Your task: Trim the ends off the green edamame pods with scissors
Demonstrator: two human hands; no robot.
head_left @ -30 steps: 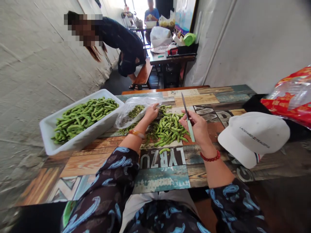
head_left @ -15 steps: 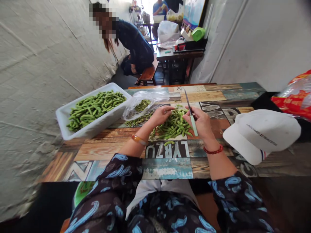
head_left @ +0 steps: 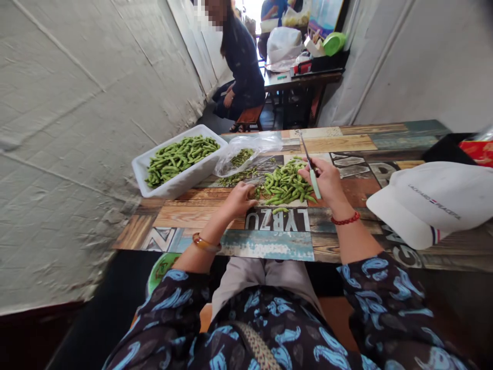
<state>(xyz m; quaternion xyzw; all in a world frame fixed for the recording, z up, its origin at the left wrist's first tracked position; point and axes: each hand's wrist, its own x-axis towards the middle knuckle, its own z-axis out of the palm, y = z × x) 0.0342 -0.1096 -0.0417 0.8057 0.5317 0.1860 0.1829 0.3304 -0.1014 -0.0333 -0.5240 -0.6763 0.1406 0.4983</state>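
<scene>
Left hand [head_left: 242,199] drawn back beside pods [head_left: 287,182], right hand [head_left: 325,180] holding tool [head_left: 315,184], "LACKPARD" cap [head_left: 435,198]

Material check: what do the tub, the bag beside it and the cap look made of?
Tub: probably rigid plastic, smooth and white, with rounded corners. Bag: thin plastic film, see-through with glossy creases. Cap: matte white fabric, perhaps cotton, judging by its soft, dull crown.
</scene>
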